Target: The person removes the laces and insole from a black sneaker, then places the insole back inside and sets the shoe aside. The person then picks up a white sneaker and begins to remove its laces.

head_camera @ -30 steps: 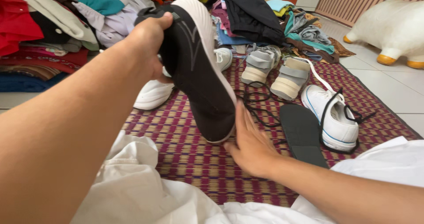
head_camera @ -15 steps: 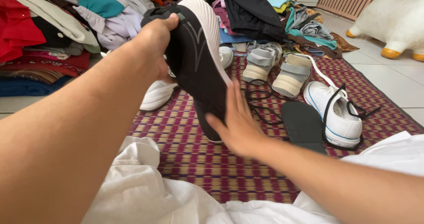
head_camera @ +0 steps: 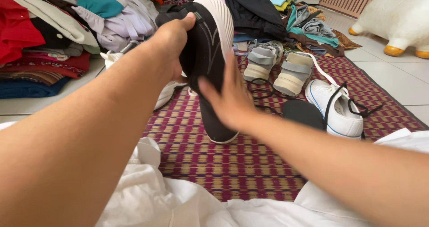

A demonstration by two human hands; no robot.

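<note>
Two bare hands work on one black shoe (head_camera: 210,70) with a white sole, held up above a woven mat (head_camera: 232,164) patterned in dark red and yellow. The left hand (head_camera: 172,41) is clenched around the shoe's upper end, thumb over the top edge, so the shoe hangs tilted with its lower end just above or on the mat; which of the two cannot be told. The right hand (head_camera: 228,99) is blurred, fingers spread and released, lying flat against the shoe's black side without gripping it. Just beside that hand on the mat lie a dark insole (head_camera: 304,113) and a white sneaker (head_camera: 339,108) with loose black laces. Behind them stand a pair of grey and beige sandals (head_camera: 279,68). Another white shoe (head_camera: 167,93) shows partly behind the left wrist. Piles of folded and loose clothes (head_camera: 58,34) fill the back and left, and a white plush animal (head_camera: 393,21) sits on the tiled floor (head_camera: 402,79) at the far right. White cloth (head_camera: 178,200) covers the lap in the foreground.
</note>
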